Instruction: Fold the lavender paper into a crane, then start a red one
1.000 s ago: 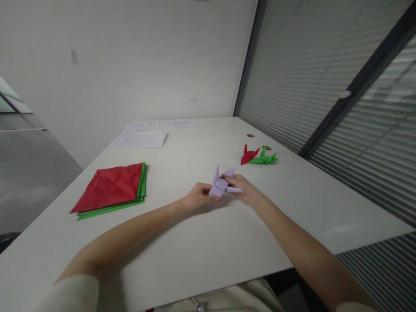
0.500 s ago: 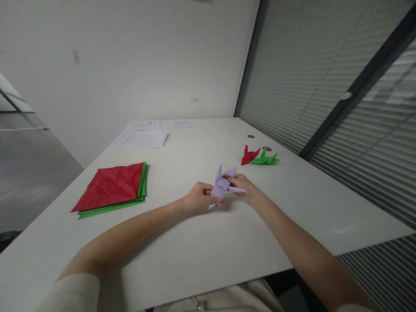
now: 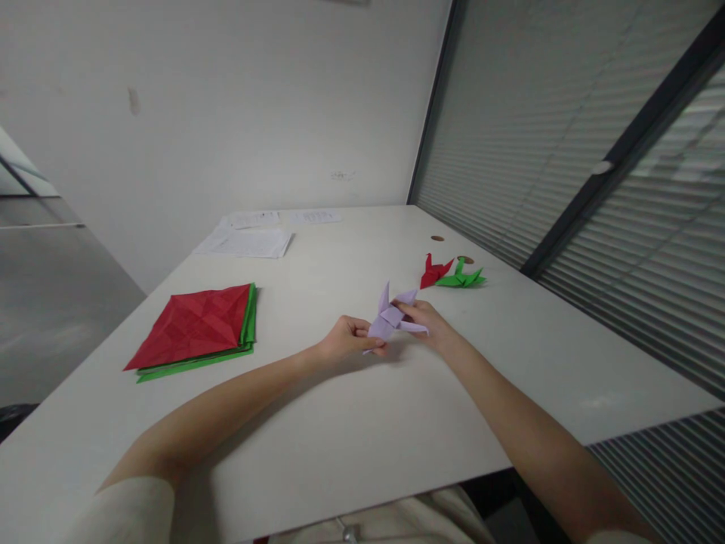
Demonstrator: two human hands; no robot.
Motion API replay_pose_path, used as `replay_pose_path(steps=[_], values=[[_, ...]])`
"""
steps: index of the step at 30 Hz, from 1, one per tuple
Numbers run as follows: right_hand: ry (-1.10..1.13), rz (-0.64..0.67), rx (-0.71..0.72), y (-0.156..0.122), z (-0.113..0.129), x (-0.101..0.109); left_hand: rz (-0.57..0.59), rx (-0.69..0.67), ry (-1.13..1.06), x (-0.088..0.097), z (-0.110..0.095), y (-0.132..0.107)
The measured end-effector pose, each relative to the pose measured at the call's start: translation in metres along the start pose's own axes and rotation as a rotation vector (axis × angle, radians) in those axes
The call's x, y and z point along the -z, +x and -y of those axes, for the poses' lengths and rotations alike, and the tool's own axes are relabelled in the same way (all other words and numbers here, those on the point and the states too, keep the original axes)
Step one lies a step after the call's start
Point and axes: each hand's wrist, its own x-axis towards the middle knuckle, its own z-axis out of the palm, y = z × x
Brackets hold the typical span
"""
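Here, creased pointed lilac paper figure (image 3: 393, 317).

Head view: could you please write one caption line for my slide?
Both hands, left hand and right hand, hold a lilac origami figure above a white table.

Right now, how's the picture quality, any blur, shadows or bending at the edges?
Head view: soft, even light, slightly grainy; faint shadows under both forearms on the table; the lilac paper figure between the left hand and right hand is fairly sharp; wide-angle stretch bends the blinds.

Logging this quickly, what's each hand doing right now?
Left hand: closed on the lilac paper model.
Right hand: pinching the same model.
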Motion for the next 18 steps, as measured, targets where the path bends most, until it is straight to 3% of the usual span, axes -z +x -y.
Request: replay_pose_path(steps=[6,12,15,18], values=[[0.101,0.002,-0.023,-0.003,0.007,0.001,-0.033,-0.016,-0.16,0.004,0.006,0.005],[0.2,-0.017,-0.05,0.009,-0.002,0.009,-0.064,-0.023,-0.287,0.004,0.004,0.006],[0.252,-0.054,-0.065,0.013,-0.004,0.012,-0.215,-0.084,-0.289,0.006,0.008,0.008],[0.252,-0.076,-0.038,0.014,-0.005,0.012,-0.35,-0.206,-0.089,0.009,0.016,0.009]])
